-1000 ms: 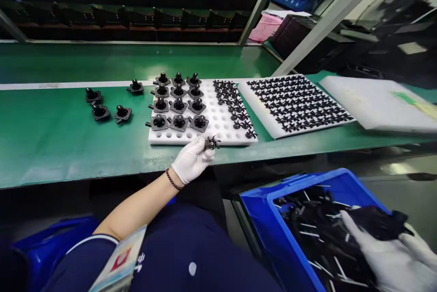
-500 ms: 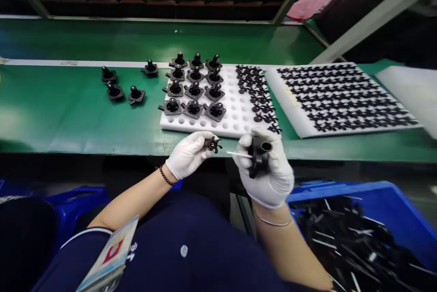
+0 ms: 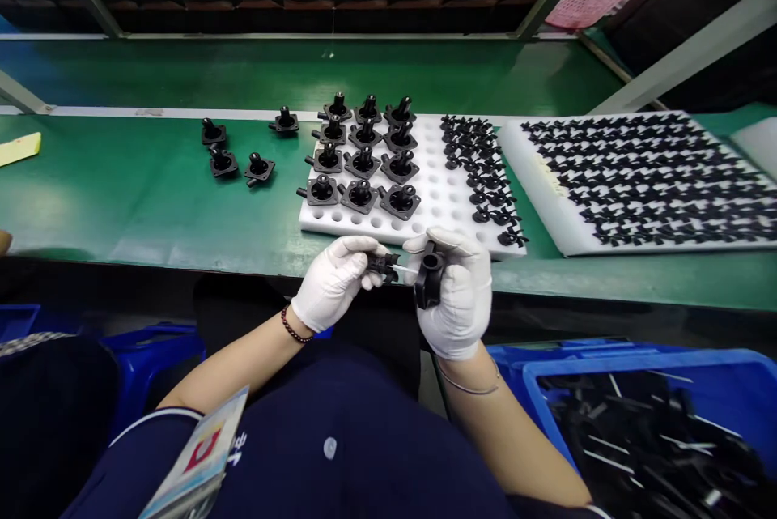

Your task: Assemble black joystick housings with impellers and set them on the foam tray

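Observation:
My left hand (image 3: 341, 274), in a white glove, pinches a small black impeller (image 3: 384, 265) by its hub, blades facing right. In my gloved right hand (image 3: 460, 292) is a black pump housing (image 3: 430, 280) with a round port on top. A thin white shaft (image 3: 405, 269) sticks out of the housing to the left, its tip at the impeller; whether it has entered the bore I cannot tell. Both hands are above the table's front edge. Just behind them, a white foam tray (image 3: 434, 199) carries rows of black pump assemblies (image 3: 362, 163) at left and loose impellers (image 3: 479, 155) at right.
A second foam tray (image 3: 549, 211) full of impellers lies to the right. Several more assemblies (image 3: 260, 168) stand on the green table (image 3: 133, 203) at left. A blue bin (image 3: 534, 389) of black parts with white shafts sits low at right. Metal posts (image 3: 680, 49) rise behind.
My right hand has moved left with the pump housing, bringing the shaft's tip to the impeller. The impeller has turned from facing me to facing right. The view has shifted slightly.

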Demonstrator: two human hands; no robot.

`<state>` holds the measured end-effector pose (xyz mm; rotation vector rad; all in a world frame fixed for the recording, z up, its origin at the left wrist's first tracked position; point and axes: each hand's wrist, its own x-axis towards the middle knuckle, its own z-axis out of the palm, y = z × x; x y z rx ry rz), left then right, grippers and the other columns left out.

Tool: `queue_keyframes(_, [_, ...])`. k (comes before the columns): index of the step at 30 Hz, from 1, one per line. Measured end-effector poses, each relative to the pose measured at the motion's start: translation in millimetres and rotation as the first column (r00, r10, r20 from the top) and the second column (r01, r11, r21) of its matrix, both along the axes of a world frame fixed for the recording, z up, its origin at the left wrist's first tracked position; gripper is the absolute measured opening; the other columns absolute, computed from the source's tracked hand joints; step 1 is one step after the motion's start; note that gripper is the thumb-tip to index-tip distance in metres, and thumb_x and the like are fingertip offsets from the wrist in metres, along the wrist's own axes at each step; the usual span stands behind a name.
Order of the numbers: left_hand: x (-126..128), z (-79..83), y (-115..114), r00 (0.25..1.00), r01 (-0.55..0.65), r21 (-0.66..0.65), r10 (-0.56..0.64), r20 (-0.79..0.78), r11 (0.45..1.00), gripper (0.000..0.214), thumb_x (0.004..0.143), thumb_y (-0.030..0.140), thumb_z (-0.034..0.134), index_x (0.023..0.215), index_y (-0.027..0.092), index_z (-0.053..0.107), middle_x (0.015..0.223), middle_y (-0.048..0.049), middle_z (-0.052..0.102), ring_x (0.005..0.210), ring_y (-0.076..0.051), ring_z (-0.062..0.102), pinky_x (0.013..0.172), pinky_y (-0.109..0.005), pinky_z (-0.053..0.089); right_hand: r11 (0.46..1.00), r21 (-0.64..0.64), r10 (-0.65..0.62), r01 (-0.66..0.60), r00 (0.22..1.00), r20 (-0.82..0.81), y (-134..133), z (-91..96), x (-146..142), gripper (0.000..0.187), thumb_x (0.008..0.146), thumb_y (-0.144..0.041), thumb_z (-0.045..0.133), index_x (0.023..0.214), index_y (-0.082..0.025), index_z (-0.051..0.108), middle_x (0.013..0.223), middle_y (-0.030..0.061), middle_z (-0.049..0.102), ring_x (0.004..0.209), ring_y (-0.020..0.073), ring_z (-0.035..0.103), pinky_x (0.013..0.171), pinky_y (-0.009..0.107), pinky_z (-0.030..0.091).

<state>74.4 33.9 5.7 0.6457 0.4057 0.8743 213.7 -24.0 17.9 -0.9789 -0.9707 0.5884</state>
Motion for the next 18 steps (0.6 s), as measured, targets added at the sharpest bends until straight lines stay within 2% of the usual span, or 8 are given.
queue_keyframes(4, [-0.6, -0.3, -1.2, 0.993, -0.063, 0.149, 0.077, -0.088, 0.987, 0.041, 0.081, 0.041, 0.094, 0.105, 0.016, 0.071, 0.110, -0.0083, 0.077, 0.084, -0.013, 0.073, 0.072, -0.020, 0.060, 1.000, -0.004, -0.017, 0.017, 0.999, -0.040, -2.9, -0.2, 2.6, 0.030, 0.102, -0.053, 0.064, 0.122, -0.033, 0.072, 0.100, 0.0054, 0.073, 0.073, 0.0197, 0.066, 0.055, 0.030, 0.053])
queue_keyframes(7, [-3.0, -0.2, -0.5, 0.982, -0.055, 0.259, 0.099, -0.161, 0.964, 0.038, 0.083, 0.040, 0.092, 0.107, 0.016, 0.073, 0.113, -0.0106, 0.077, 0.100, -0.019, 0.074, 0.077, -0.022, 0.062, 0.999, 0.009, -0.050, 0.050, 0.997, -0.060, -1.7, 0.8, 2.4, 0.029, 0.102, -0.055, 0.063, 0.118, -0.033, 0.072, 0.097, 0.0045, 0.073, 0.061, 0.0166, 0.061, 0.042, 0.026, 0.042])
queue_keyframes(10, [-4.2, 0.4, 0.5, 0.989, -0.006, 0.240, 0.041, -0.143, 0.971, 0.034, 0.085, 0.037, 0.091, 0.107, 0.017, 0.074, 0.113, -0.0096, 0.078, 0.091, -0.017, 0.076, 0.073, -0.021, 0.062, 0.997, 0.032, -0.072, 0.074, 0.996, -0.056, 1.6, 0.2, 2.7, 0.030, 0.102, -0.056, 0.062, 0.117, -0.032, 0.072, 0.096, 0.0046, 0.073, 0.060, 0.0163, 0.061, 0.039, 0.025, 0.035])
queue_keyframes(13, [-2.9, 0.4, 0.3, 0.998, -0.001, 0.142, 0.009, -0.060, 0.990, 0.033, 0.084, 0.034, 0.092, 0.105, 0.017, 0.073, 0.109, -0.0069, 0.078, 0.073, -0.011, 0.073, 0.068, -0.019, 0.061, 0.998, 0.031, -0.046, 0.047, 0.999, -0.024, 3.3, -2.9, 3.4, 0.031, 0.103, -0.055, 0.061, 0.120, -0.030, 0.071, 0.098, 0.0054, 0.074, 0.072, 0.0199, 0.069, 0.046, 0.027, 0.046])
queue_keyframes(16, [-0.9, -0.6, -0.2, 0.998, -0.013, 0.067, 0.017, -0.057, 0.998, 0.040, 0.080, 0.036, 0.096, 0.104, 0.015, 0.071, 0.104, -0.0060, 0.077, 0.067, -0.009, 0.069, 0.067, -0.020, 0.060, 0.999, 0.029, -0.037, 0.036, 0.999, 0.023, 0.7, -7.6, 3.7, 0.034, 0.103, -0.056, 0.062, 0.124, -0.030, 0.070, 0.102, 0.0060, 0.074, 0.090, 0.0245, 0.073, 0.068, 0.035, 0.060])
queue_keyframes(18, [-0.5, -1.7, 0.2, 0.995, -0.025, 0.048, 0.029, -0.093, 0.999, 0.047, 0.077, 0.042, 0.097, 0.104, 0.015, 0.070, 0.104, -0.0067, 0.076, 0.066, -0.009, 0.067, 0.065, -0.020, 0.058, 0.999, 0.007, -0.050, 0.050, 0.996, 0.067, -2.4, -9.9, 4.0, 0.034, 0.104, -0.055, 0.059, 0.126, -0.031, 0.069, 0.106, 0.0064, 0.073, 0.095, 0.0255, 0.073, 0.081, 0.041, 0.062])
